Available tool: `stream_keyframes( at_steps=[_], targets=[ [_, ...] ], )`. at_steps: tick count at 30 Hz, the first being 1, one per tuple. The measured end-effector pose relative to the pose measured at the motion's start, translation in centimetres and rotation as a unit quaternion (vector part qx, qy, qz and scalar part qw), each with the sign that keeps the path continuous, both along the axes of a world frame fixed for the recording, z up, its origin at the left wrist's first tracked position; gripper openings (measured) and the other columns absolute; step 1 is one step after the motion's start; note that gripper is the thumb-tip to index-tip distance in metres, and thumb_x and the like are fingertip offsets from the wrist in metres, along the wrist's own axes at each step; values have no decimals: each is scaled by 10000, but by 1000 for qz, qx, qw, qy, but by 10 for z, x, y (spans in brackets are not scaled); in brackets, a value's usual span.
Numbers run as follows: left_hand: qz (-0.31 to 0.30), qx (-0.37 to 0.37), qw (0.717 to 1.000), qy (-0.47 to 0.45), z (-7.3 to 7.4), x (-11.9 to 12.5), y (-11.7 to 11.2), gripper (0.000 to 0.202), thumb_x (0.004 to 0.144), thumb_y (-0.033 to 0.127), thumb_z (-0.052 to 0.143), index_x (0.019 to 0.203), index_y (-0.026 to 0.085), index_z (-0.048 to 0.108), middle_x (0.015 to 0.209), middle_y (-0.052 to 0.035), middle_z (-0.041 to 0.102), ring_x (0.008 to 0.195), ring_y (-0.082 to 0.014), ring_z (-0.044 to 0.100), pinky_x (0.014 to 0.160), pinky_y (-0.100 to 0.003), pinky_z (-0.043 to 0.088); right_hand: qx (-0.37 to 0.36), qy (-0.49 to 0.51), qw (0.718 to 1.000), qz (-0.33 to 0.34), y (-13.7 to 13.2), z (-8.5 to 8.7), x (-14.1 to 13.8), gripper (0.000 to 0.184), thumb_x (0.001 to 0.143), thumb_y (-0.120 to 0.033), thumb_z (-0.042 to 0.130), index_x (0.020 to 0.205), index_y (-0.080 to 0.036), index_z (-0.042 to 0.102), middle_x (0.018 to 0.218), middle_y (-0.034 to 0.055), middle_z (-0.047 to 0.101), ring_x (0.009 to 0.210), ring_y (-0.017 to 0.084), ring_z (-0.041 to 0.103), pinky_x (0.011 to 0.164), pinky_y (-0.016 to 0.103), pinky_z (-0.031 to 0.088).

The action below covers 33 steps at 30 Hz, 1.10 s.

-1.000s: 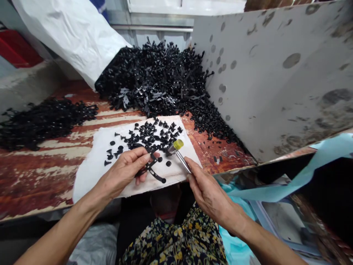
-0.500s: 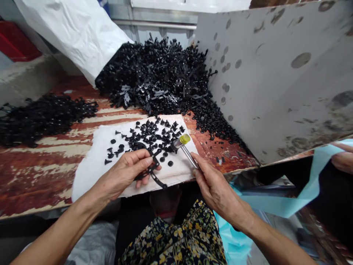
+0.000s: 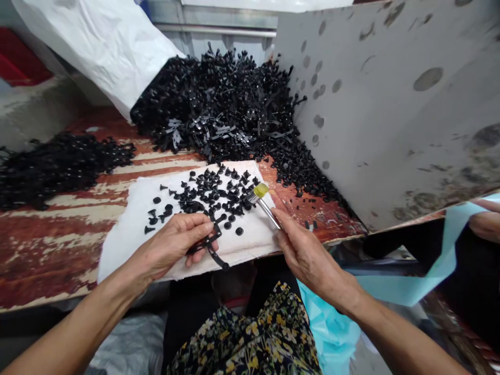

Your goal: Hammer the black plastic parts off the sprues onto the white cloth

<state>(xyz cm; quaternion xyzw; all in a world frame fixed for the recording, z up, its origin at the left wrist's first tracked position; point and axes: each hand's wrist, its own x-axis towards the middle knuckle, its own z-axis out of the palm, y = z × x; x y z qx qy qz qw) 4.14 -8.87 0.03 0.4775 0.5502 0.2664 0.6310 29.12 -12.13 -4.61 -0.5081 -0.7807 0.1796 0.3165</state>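
Observation:
My left hand (image 3: 172, 244) pinches a thin black plastic strap piece (image 3: 213, 250) against the white cloth (image 3: 125, 229), near the table's front edge. My right hand (image 3: 308, 255) grips the metal handle of a small hammer (image 3: 261, 195) with a yellow head, raised a little above the cloth. Several small black rivet-like studs (image 3: 213, 195) lie scattered on the cloth just beyond my fingers, under the hammer head.
A big heap of black strap parts (image 3: 226, 104) spills from a white sack (image 3: 105, 47) at the back. Another black pile (image 3: 58, 164) lies at the left on the worn red table (image 3: 54, 260). A grey spotted panel (image 3: 390, 104) stands at the right. Another person's hand (image 3: 484, 221) shows at the right edge.
The hammer head has lifted and moved slightly away from me and to the right. My left hand keeps holding the strap piece in nearly the same spot.

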Motion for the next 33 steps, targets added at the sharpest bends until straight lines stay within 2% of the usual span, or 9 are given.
stream_keyframes(
  at_steps=[6, 11, 18, 23, 33],
  targets=[
    [3, -43, 999, 16, 3, 5, 4, 444, 555, 502, 806, 629, 142, 557, 539, -27, 645, 330, -23, 388, 321, -136, 209, -20, 99, 993, -56, -9, -10, 3, 429, 978, -253, 420, 1397, -179, 477, 1402, 151, 591, 1286, 259, 568, 1090, 447, 453],
    [-11, -48, 999, 23, 1, 4, 5, 454, 577, 526, 783, 655, 131, 573, 564, -36, 658, 337, -17, 389, 335, -128, 185, -44, 137, 987, -68, -12, -18, 3, 423, 977, -283, 437, 1388, -192, 480, 1389, 141, 598, 1262, 256, 581, 1076, 444, 459],
    [1, -40, 999, 23, -5, 0, 4, 435, 595, 506, 781, 665, 130, 572, 566, -22, 649, 340, -16, 394, 347, -133, 174, -54, 139, 987, -56, -11, -19, 6, 424, 981, -278, 437, 1400, -215, 464, 1403, 133, 584, 1261, 251, 577, 1076, 446, 451],
    [-12, -27, 999, 28, -7, -1, 5, 431, 629, 520, 754, 647, 127, 577, 568, -22, 638, 335, -11, 372, 353, -147, 171, -52, 140, 987, -56, -10, -19, 7, 423, 979, -278, 435, 1398, -225, 466, 1407, 130, 582, 1260, 255, 577, 1076, 457, 451],
    [-3, -26, 999, 33, 3, 7, 4, 430, 569, 513, 754, 577, 133, 553, 533, -18, 614, 337, -10, 349, 359, -163, 180, -61, 135, 988, -54, -10, -19, 7, 450, 971, -276, 440, 1415, -210, 442, 1440, 145, 552, 1298, 271, 547, 1101, 492, 425]
  ],
)
